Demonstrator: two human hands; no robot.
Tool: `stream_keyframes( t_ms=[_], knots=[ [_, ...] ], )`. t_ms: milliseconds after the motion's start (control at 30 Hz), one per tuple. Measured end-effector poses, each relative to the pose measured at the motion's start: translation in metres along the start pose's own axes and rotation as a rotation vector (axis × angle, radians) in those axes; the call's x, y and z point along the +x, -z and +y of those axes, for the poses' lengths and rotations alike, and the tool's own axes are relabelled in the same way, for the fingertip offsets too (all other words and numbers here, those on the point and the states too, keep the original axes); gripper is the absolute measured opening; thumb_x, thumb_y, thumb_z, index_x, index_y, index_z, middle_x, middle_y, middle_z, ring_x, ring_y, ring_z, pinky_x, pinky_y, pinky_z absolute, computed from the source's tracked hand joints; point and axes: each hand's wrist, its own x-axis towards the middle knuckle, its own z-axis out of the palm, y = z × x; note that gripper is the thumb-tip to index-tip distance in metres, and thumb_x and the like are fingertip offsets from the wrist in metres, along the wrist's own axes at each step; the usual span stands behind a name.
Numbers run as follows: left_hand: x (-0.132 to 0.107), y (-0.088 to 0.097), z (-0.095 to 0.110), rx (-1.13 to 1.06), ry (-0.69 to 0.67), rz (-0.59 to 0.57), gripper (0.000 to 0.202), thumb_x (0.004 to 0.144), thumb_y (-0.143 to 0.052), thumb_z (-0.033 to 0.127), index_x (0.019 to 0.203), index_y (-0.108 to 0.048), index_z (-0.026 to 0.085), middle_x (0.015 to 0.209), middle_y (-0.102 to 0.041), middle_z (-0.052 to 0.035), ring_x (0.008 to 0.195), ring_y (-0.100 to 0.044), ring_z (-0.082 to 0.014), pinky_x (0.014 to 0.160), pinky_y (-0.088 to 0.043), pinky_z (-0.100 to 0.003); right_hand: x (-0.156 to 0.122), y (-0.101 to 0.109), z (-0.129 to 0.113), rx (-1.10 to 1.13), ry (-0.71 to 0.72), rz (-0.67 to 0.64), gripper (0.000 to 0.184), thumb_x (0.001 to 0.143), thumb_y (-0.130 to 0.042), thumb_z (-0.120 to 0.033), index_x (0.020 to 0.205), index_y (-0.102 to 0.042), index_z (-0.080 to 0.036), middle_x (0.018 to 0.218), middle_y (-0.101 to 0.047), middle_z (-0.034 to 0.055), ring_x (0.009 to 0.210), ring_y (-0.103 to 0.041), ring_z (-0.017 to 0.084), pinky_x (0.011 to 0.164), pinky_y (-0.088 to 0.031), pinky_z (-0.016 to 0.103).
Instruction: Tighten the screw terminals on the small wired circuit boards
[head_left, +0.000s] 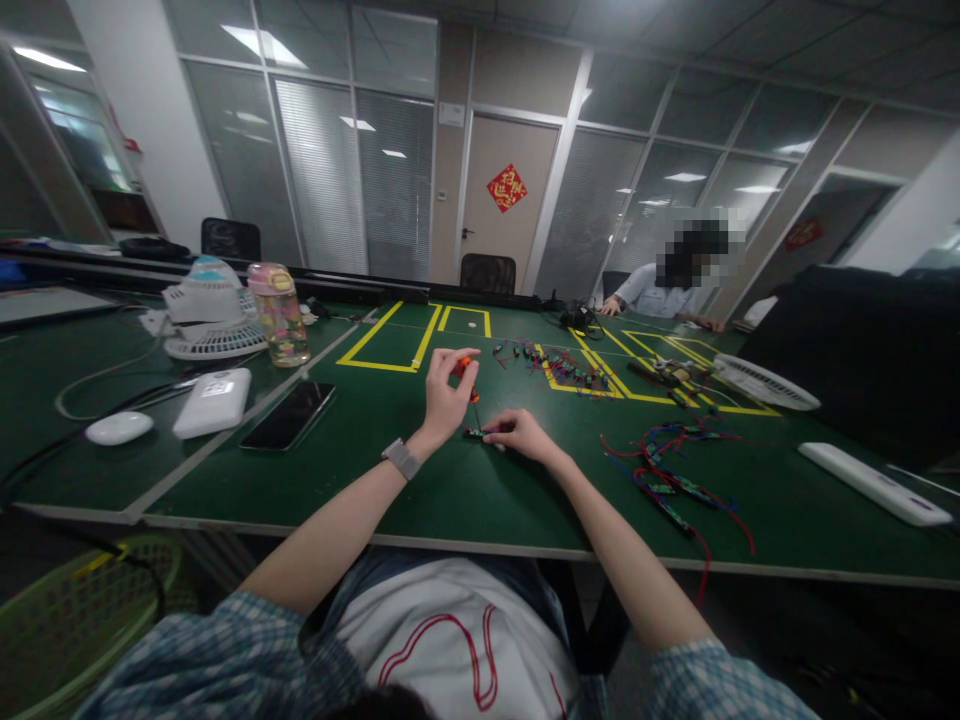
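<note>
My left hand (448, 392) is closed around the orange handle of a screwdriver (466, 366), held upright with its thin shaft pointing down. The tip meets a small green circuit board (474, 434) lying on the table. My right hand (520, 434) pinches the right end of that board between thumb and fingers, pressing it near the table top. To the right of my right hand lies a loose pile of small boards with red and blue wires (660, 470). Farther back, several more wired boards (559, 366) lie in a row.
On the left are a phone (289, 416), a white power bank (213, 403), a white mouse (120, 428), a drink bottle (279, 318) and a white fan (214, 315). A white power strip (874, 484) lies at right. A person (664, 285) sits across the green table (420, 500).
</note>
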Motion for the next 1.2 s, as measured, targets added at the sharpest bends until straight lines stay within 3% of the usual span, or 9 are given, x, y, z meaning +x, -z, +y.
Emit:
stream_keyframes(
  t_ms=[100, 333, 667, 900, 1200],
  knots=[
    [-0.0005, -0.0004, -0.0003, 0.034, -0.02, 0.012, 0.016, 0.088, -0.058, 0.026, 0.101, -0.066, 0.022, 0.09, -0.054, -0.0032, 0.083, -0.054, -0.0145, 0.077, -0.046, -0.027, 0.0014, -0.0006, 0.0023, -0.006, 0.01, 0.008, 0.024, 0.066, -0.075, -0.025, 0.085, -0.077, -0.013, 0.067, -0.069, 0.0033, 0.058, -0.055, 0.012, 0.057, -0.041, 0.023],
    [0.0005, 0.0002, -0.0046, -0.042, -0.017, -0.018, 0.033, 0.096, -0.036, 0.019, 0.116, -0.061, 0.023, 0.107, -0.059, -0.0054, 0.098, -0.056, -0.0158, 0.084, -0.046, -0.028, 0.001, -0.0005, 0.0025, -0.006, 0.0, 0.005, 0.024, 0.066, -0.075, -0.027, 0.086, -0.077, -0.013, 0.067, -0.068, 0.0034, 0.056, -0.053, 0.012, 0.056, -0.04, 0.024],
    [0.0, 0.0008, 0.0019, 0.036, -0.006, 0.014, 0.017, 0.09, -0.054, 0.025, 0.101, -0.067, 0.022, 0.089, -0.05, -0.0034, 0.081, -0.053, -0.014, 0.074, -0.046, -0.026, 0.0002, -0.0001, 0.0006, 0.015, -0.001, -0.008, 0.026, 0.066, -0.075, -0.029, 0.086, -0.077, -0.012, 0.065, -0.068, 0.0036, 0.054, -0.053, 0.012, 0.056, -0.041, 0.024],
    [0.0001, 0.0005, -0.0028, -0.008, 0.003, -0.006, 0.033, 0.097, -0.035, 0.02, 0.116, -0.061, 0.023, 0.104, -0.057, -0.0058, 0.096, -0.055, -0.0163, 0.084, -0.046, -0.03, 0.0017, 0.0001, 0.004, -0.023, 0.01, 0.018, 0.025, 0.066, -0.076, -0.028, 0.087, -0.077, -0.015, 0.07, -0.068, 0.0033, 0.061, -0.055, 0.013, 0.059, -0.041, 0.024],
    [-0.0006, -0.0006, -0.0001, 0.057, -0.011, 0.043, 0.018, 0.09, -0.055, 0.025, 0.104, -0.066, 0.022, 0.09, -0.053, -0.0037, 0.082, -0.053, -0.0152, 0.076, -0.046, -0.028, 0.0022, -0.0007, 0.0052, -0.013, 0.002, -0.003, 0.025, 0.067, -0.075, -0.027, 0.087, -0.077, -0.014, 0.067, -0.069, 0.0032, 0.056, -0.054, 0.011, 0.056, -0.04, 0.023]
  ],
)
